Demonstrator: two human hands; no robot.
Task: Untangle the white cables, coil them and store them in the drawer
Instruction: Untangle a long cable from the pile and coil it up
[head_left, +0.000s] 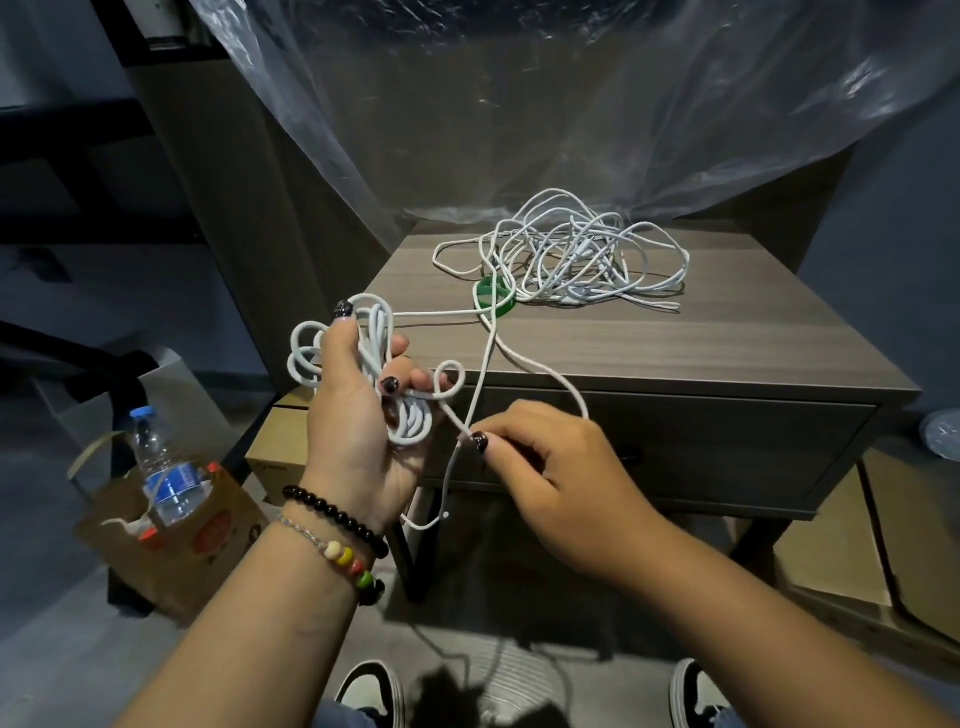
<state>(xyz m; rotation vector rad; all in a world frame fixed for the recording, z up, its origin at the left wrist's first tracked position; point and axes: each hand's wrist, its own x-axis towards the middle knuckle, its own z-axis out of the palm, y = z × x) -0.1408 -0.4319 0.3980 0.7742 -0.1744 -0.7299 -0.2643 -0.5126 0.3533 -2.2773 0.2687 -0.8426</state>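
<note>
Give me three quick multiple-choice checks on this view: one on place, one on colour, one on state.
1. Where does the tangled cable pile lie?
A. on the nightstand top
B. in the drawer
C. on the floor

2. What colour is the ring beside the pile?
A. red
B. green
C. yellow

3. How is the drawer?
A. pulled out
B. removed
C. shut

Key: 1 A, the pile rests on the wooden top; 2 B, the ring is plainly green; 3 C, the drawer front sits flush while the left hand holds a coil.
</note>
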